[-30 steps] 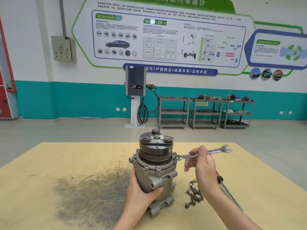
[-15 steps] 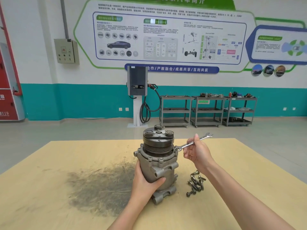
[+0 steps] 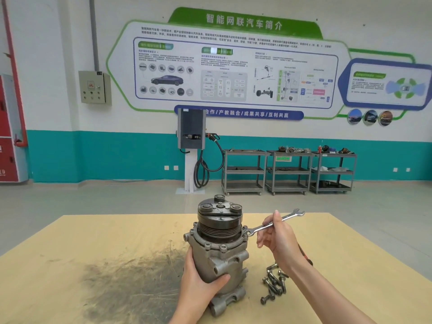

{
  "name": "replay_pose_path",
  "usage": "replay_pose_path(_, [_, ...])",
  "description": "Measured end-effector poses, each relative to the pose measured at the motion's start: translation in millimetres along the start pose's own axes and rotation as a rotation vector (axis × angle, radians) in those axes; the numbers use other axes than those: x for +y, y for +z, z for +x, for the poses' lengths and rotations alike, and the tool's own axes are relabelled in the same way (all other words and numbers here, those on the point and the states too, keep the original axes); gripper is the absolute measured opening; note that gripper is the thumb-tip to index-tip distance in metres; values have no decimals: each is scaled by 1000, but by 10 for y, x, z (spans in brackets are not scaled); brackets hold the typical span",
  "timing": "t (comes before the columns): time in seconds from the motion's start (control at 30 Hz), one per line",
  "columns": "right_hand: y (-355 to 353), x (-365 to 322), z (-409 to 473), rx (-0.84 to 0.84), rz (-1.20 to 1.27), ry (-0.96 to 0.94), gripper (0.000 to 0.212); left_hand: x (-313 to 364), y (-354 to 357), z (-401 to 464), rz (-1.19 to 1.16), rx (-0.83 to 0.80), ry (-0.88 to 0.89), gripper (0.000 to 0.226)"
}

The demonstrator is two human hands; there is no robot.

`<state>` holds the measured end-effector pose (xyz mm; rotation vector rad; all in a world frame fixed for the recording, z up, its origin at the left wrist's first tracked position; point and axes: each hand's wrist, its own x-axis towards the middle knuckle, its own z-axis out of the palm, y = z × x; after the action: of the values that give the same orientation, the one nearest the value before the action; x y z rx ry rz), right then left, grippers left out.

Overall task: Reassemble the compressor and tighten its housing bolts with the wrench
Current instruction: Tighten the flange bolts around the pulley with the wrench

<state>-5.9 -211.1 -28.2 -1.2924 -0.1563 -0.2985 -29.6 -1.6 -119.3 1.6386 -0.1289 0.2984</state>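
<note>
The compressor (image 3: 219,251) stands upright near the middle of the pale wooden table (image 3: 339,242) in front of you, its long axis vertical, the dark grooved pulley and clutch plate on top and its mounting lugs at the bottom toward you. Your left hand (image 3: 198,284) wraps round the lower left of the grey housing, thumb curled across its front. Your right hand (image 3: 278,239) pinches the shaft of the wrench (image 3: 273,223) between thumb and fingers. The wrench lies almost level, running from lower left to upper right: its near end sits on a bolt at the right edge of the housing flange, and its free open end points away to the right. A small heap of loose bolts (image 3: 274,284) lies on the table just right of the compressor's base. A dark grey smear (image 3: 131,284) stains the wood to the left. On the far wall a green-headed poster (image 3: 233,64) reads "智能网联汽车简介", and a blue strip beneath reads in part "合作/产教融合/成果共享/互利共赢". The smaller print is too fine to read.
</note>
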Motion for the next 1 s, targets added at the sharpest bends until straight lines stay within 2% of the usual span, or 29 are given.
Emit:
replay_pose_path(0.17, [87, 153, -169, 154, -56, -235, 49, -18, 1, 1, 8, 2, 0, 117])
replay_pose_path(0.27, [172, 242, -356, 235, -167, -411, 42, -3, 6, -8, 2, 12, -12, 122])
replay_pose_path(0.4, [278, 288, -536, 222, -402, -587, 30, 8, 6, -32, 6, 25, -14, 119])
replay_pose_path(0.53, [275, 214, -532, 206, -541, -635, 32, 64, 3, -61, 3, 15, -20, 117])
replay_pose_path(0.6, [253, 136, -473, 222, -466, -608, 32, 92, -4, -75, 3, 5, -29, 123])
replay_pose_path(0.67, [220, 61, -404, 214, -397, -525, 41, 98, -8, -78, 9, -2, -36, 127])
replay_pose_path(0.83, [78, 21, -260, 98, -343, -311, 55, 93, -12, -76, 5, -1, -43, 128])
replay_pose_path(1.0, [-9, 18, -143, 136, -109, -207, 47, 83, -13, -60, 0, 7, -43, 129])
